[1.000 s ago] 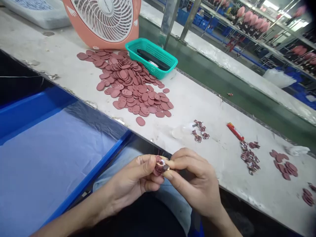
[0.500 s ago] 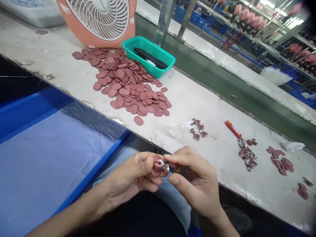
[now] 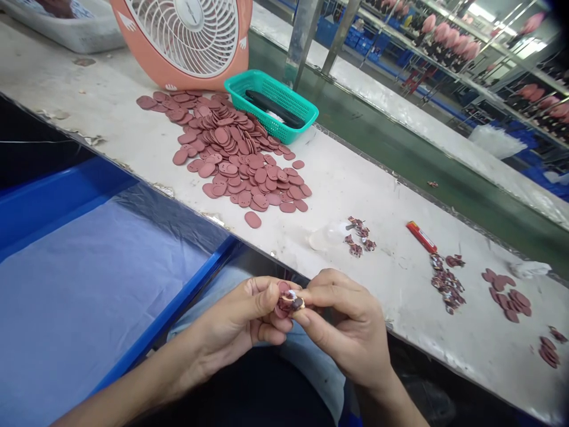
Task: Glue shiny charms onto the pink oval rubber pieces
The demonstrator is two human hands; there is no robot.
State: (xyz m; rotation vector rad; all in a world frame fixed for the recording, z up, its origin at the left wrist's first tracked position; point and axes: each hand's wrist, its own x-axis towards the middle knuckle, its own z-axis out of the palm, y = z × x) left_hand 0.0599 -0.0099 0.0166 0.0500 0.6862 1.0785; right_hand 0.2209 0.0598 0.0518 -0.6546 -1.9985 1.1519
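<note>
Over my lap, my left hand [image 3: 253, 314] pinches a small painted figurine [image 3: 291, 301] in dark brown, white and tan, together with a reddish-brown oval disc [image 3: 283, 288] that shows behind it. My right hand [image 3: 344, 323] meets it from the other side, thumb and forefinger closed on the figurine's right edge. Whether the figurine is fixed to the disc I cannot tell. Ahead on the table [image 3: 355, 178] lie a large pile of oval discs [image 3: 249, 151], a translucent squeeze bottle [image 3: 326, 235] on its side, and several small figurines [image 3: 361, 237] by its tip.
A coral fan [image 3: 191, 38] and a green basket [image 3: 271, 107] holding a black object stand behind the pile. To the right lie a red box [image 3: 421, 237], more figurines [image 3: 447, 284] and discs [image 3: 507, 293]. A blue bin [image 3: 120, 296] with a plastic liner is at my left.
My right thumb and forefinger have moved left and closed onto the figurine. My left hand has stayed nearly still. The view has shifted slightly.
</note>
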